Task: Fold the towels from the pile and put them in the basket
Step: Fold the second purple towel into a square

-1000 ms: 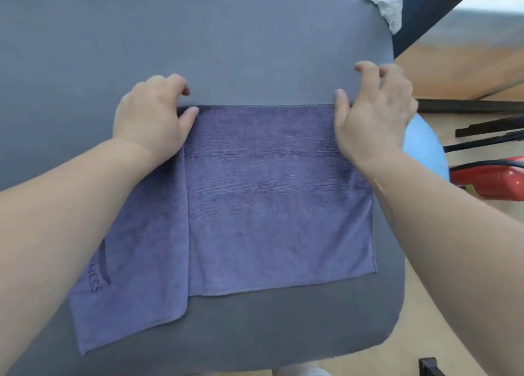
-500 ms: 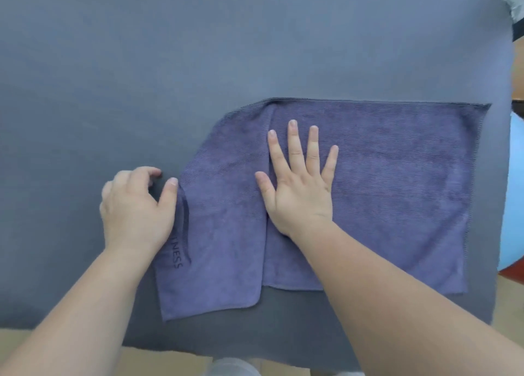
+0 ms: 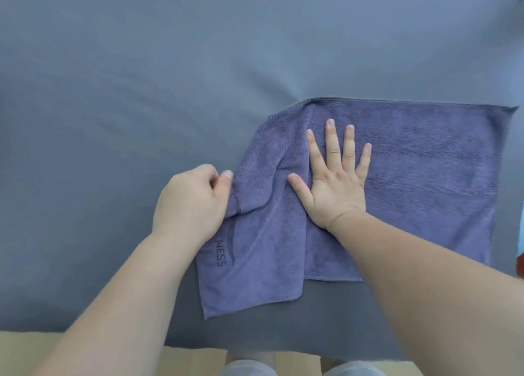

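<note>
The right hand (image 3: 337, 183) lies palm down on the purple microfibre towel (image 3: 425, 177), fingers straight and spread, pointing away from the person. It grasps nothing and only presses the cloth flat. The left hand (image 3: 192, 203) is at the towel's left edge, with its fingers curled and the thumb closed against them, pinching a bunch of the fabric. A raised crease runs from that pinch toward the right thumb.

The towel is doubled over on its right part, which forms a neat rectangle with its long axis running left to right and a straight far edge. The left part is a looser flap. It slants toward the person and its lower corner reaches closer to the near edge than the rest does. Dark printed lettering (image 3: 219, 252) on this flap (only "NESS" shows beside the left wrist) is turned on its side, running near to far.

The towel rests on the right half of a smooth grey fabric-covered surface (image 3: 113, 120), toward its near edge. Below that edge a strip of pale wooden floor (image 3: 22, 350) is visible.
</note>
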`<act>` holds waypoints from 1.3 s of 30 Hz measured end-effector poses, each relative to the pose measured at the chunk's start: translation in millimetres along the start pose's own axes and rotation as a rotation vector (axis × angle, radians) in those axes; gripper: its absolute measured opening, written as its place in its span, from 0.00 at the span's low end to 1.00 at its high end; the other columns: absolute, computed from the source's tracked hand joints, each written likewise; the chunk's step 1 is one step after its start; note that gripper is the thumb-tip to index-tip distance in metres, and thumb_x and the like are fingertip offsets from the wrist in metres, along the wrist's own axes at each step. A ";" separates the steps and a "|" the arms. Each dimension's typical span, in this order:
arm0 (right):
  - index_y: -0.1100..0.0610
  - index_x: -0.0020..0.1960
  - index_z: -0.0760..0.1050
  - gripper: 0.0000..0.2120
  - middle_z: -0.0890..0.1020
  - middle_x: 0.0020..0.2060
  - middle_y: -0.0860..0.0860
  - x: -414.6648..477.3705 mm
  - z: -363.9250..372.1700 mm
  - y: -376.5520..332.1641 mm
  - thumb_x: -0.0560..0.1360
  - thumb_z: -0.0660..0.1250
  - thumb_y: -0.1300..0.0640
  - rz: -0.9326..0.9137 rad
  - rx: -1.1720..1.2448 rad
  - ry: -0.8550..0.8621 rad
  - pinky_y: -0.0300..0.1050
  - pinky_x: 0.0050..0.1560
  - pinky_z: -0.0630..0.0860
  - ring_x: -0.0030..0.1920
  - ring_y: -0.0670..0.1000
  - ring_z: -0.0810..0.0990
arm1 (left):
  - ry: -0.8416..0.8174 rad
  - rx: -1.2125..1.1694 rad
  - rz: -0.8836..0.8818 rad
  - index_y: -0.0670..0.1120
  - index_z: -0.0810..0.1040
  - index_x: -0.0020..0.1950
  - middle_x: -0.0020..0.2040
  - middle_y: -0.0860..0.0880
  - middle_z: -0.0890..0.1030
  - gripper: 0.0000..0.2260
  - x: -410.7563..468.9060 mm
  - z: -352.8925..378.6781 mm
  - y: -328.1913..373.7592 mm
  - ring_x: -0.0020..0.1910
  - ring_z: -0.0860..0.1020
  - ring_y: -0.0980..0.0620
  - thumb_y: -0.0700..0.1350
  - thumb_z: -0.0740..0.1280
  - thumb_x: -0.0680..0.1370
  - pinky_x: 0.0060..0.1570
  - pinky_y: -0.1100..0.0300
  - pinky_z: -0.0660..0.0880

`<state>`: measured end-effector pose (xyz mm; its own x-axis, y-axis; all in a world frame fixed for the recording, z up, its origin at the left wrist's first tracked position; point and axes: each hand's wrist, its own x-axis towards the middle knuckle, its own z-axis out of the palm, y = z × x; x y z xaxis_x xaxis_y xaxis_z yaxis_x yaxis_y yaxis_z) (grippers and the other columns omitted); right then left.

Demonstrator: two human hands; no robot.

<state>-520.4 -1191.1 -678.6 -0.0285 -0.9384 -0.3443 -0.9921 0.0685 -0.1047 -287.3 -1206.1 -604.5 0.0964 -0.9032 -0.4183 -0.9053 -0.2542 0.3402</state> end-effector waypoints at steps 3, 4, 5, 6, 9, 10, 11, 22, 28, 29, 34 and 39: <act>0.44 0.81 0.38 0.40 0.36 0.81 0.50 0.2 2.6 0.1 0.75 0.37 0.26 0.002 -0.001 0.013 0.70 0.75 0.37 0.79 0.59 0.32 | 0.017 0.051 -0.125 0.44 0.69 0.34 0.31 0.46 0.74 0.20 -7.3 -4.9 -16.9 0.37 0.73 0.39 0.54 0.59 0.82 0.35 0.53 0.65; 0.44 0.81 0.39 0.40 0.36 0.81 0.50 0.5 3.2 0.1 0.75 0.37 0.26 0.002 0.001 0.016 0.70 0.75 0.37 0.79 0.59 0.32 | -0.028 0.070 -0.174 0.45 0.71 0.33 0.31 0.46 0.75 0.21 -10.9 -5.0 -20.6 0.37 0.75 0.40 0.56 0.60 0.81 0.34 0.54 0.66; 0.44 0.81 0.39 0.40 0.36 0.81 0.50 1.0 3.7 0.0 0.75 0.38 0.26 0.002 0.006 0.018 0.69 0.75 0.36 0.79 0.59 0.32 | -0.076 0.069 -0.217 0.45 0.73 0.33 0.31 0.47 0.77 0.22 -14.3 -4.7 -22.1 0.37 0.76 0.42 0.58 0.61 0.80 0.34 0.55 0.67; 0.44 0.81 0.39 0.40 0.36 0.81 0.50 1.5 4.0 0.1 0.75 0.39 0.26 0.003 0.012 0.019 0.69 0.75 0.36 0.79 0.59 0.32 | -0.117 0.051 -0.251 0.44 0.73 0.32 0.30 0.47 0.77 0.23 -16.6 -3.1 -22.8 0.35 0.76 0.44 0.60 0.62 0.79 0.32 0.56 0.68; 0.44 0.81 0.40 0.40 0.37 0.81 0.50 1.3 5.1 -0.7 0.75 0.41 0.26 0.004 0.020 0.026 0.69 0.75 0.35 0.79 0.59 0.32 | -0.191 -0.133 -0.352 0.40 0.72 0.32 0.27 0.45 0.74 0.25 -19.3 3.3 -24.5 0.28 0.72 0.45 0.60 0.67 0.77 0.30 0.58 0.68; 0.44 0.81 0.40 0.40 0.37 0.81 0.50 1.4 5.5 -0.6 0.75 0.41 0.26 0.005 0.019 0.028 0.69 0.75 0.35 0.79 0.59 0.33 | -0.208 -0.267 -0.403 0.38 0.75 0.34 0.28 0.42 0.76 0.24 -19.2 4.3 -25.4 0.27 0.73 0.45 0.58 0.69 0.76 0.30 0.58 0.69; 0.44 0.81 0.40 0.40 0.37 0.81 0.50 1.4 5.8 -0.4 0.76 0.42 0.26 0.005 0.016 0.029 0.69 0.75 0.35 0.79 0.59 0.33 | -0.233 -0.425 -0.452 0.38 0.78 0.37 0.31 0.41 0.80 0.22 -19.5 2.8 -24.8 0.27 0.75 0.46 0.57 0.71 0.75 0.30 0.58 0.71; 0.43 0.81 0.39 0.40 0.36 0.81 0.49 0.7 6.8 2.7 0.76 0.41 0.26 -0.010 0.031 0.034 0.69 0.75 0.36 0.79 0.58 0.32 | -0.017 -0.549 -0.301 0.44 0.82 0.35 0.33 0.45 0.81 0.11 -13.9 -9.9 -22.7 0.30 0.73 0.53 0.48 0.76 0.73 0.36 0.58 0.71; 0.43 0.81 0.40 0.41 0.38 0.81 0.50 0.4 6.7 4.5 0.73 0.38 0.24 -0.035 0.061 0.043 0.69 0.75 0.36 0.79 0.59 0.33 | 0.290 -0.696 -0.342 0.44 0.76 0.38 0.28 0.55 0.76 0.12 0.5 -22.0 -29.8 0.27 0.71 0.58 0.47 0.70 0.79 0.31 0.65 0.69; 0.43 0.81 0.41 0.42 0.38 0.81 0.50 0.0 6.3 4.7 0.73 0.37 0.24 -0.044 0.071 0.041 0.69 0.75 0.36 0.80 0.59 0.34 | 0.340 -0.702 -0.337 0.46 0.75 0.37 0.29 0.55 0.75 0.12 5.3 -23.6 -33.4 0.29 0.70 0.57 0.47 0.68 0.80 0.32 0.64 0.69; 0.43 0.81 0.41 0.41 0.38 0.81 0.50 -0.2 4.4 4.6 0.74 0.38 0.25 -0.054 0.087 0.030 0.68 0.75 0.35 0.79 0.58 0.33 | 0.520 -0.611 -0.313 0.53 0.68 0.39 0.35 0.55 0.70 0.12 38.1 -35.0 -44.1 0.32 0.67 0.58 0.47 0.62 0.82 0.35 0.64 0.67; 0.42 0.81 0.41 0.41 0.36 0.81 0.49 0.2 5.9 2.2 0.74 0.38 0.24 -0.029 0.064 0.036 0.68 0.76 0.36 0.79 0.57 0.32 | 0.456 -0.404 -0.182 0.49 0.72 0.47 0.34 0.55 0.70 0.07 63.6 -37.1 -48.6 0.34 0.69 0.53 0.51 0.60 0.82 0.38 0.57 0.69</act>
<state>-521.9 -1189.1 -684.4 -0.0049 -0.9517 -0.3069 -0.9828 0.0612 -0.1740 -221.8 -1264.0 -616.4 0.4815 -0.8669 -0.1292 -0.6386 -0.4480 0.6257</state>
